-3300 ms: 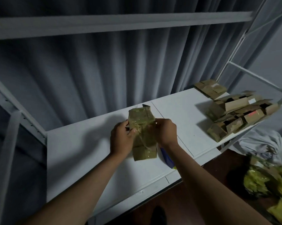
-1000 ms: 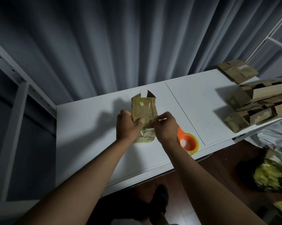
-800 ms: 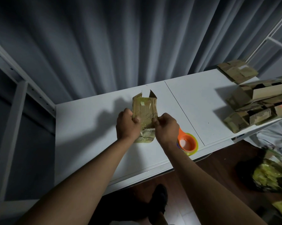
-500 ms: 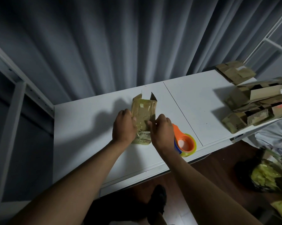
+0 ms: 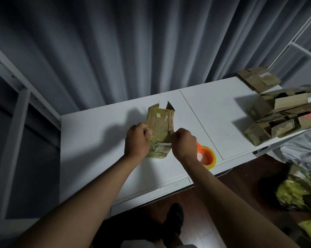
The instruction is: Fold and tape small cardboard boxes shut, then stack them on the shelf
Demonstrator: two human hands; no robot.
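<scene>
The small brown cardboard box (image 5: 160, 129) lies on the white shelf (image 5: 97, 140), far flaps open. The left hand (image 5: 137, 140) and right hand (image 5: 184, 142) pinch its sides, fingers clamped. Uneven squeezing could crumple the worn card, or the glossy tape could slip.

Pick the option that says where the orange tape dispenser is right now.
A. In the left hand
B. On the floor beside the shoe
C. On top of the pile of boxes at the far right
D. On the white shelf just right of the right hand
D: the orange tape dispenser lies on the white shelf, just past the right hand, which grips the cardboard box.
</scene>
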